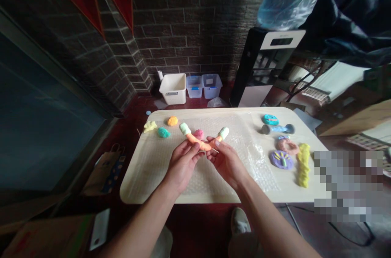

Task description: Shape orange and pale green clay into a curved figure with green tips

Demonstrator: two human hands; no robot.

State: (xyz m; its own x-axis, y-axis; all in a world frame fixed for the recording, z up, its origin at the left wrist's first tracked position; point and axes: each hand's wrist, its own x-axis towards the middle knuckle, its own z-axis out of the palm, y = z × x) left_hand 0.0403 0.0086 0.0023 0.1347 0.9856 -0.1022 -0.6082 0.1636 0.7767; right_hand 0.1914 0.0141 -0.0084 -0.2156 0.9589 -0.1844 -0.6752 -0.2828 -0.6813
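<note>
Above the middle of the table, both my hands hold a curved orange clay piece (203,146) with a pale green end (185,128) on the left and another pale green end (224,132) on the right. It bends in a U shape, ends upward. My left hand (182,163) pinches its left part between thumb and fingers. My right hand (227,160) grips the right part, the thumb lying on top. Just behind it rests a pink clay lump (198,133). Off to the left sit an orange lump (172,121), a teal lump (163,132) and a pale yellow lump (150,126).
Bubble wrap (152,168) covers much of the pale table (229,112). On the right lie a blue-and-grey dumbbell shape (278,128), a purple disc (281,160), a pinkish ring (288,146), a yellow strip (303,165) and a teal piece (270,119). Beyond stand bins (173,89) and a water dispenser (259,66).
</note>
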